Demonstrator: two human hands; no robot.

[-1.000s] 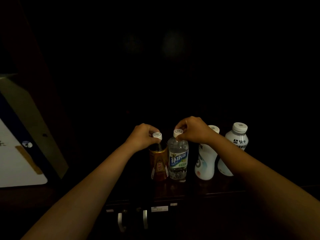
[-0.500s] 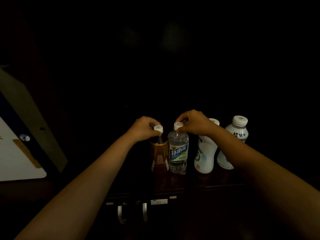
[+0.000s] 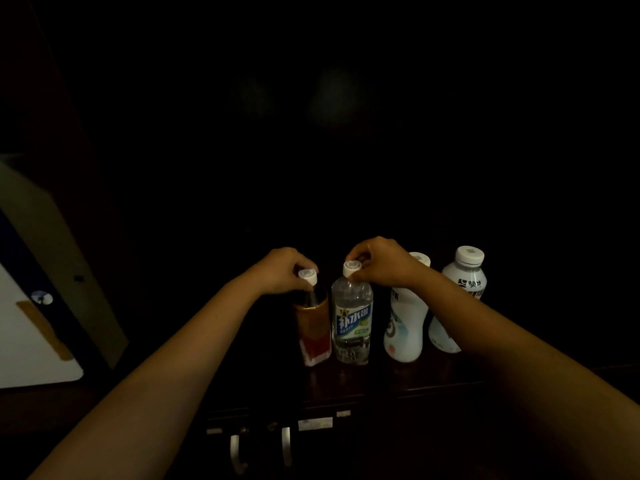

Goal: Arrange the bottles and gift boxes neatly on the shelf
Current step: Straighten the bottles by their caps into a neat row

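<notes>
Left hand (image 3: 281,271) pinches the amber bottle (image 3: 312,327) cap. Right hand (image 3: 382,263) pinches the clear bottle (image 3: 352,323) cap, both upright near the shelf (image 3: 398,379) front edge.

I see my left hand (image 3: 282,270) pinching the tea bottle (image 3: 313,323) cap, my right hand (image 3: 382,261) pinching the water bottle (image 3: 352,320) cap. Two white bottles (image 3: 405,323) stand at three o'clock on the dark shelf (image 3: 398,379).

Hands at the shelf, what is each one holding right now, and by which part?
Left hand pinches the amber tea bottle by its white cap. Right hand pinches the clear water bottle by its white cap. Both stand on the shelf.
</notes>
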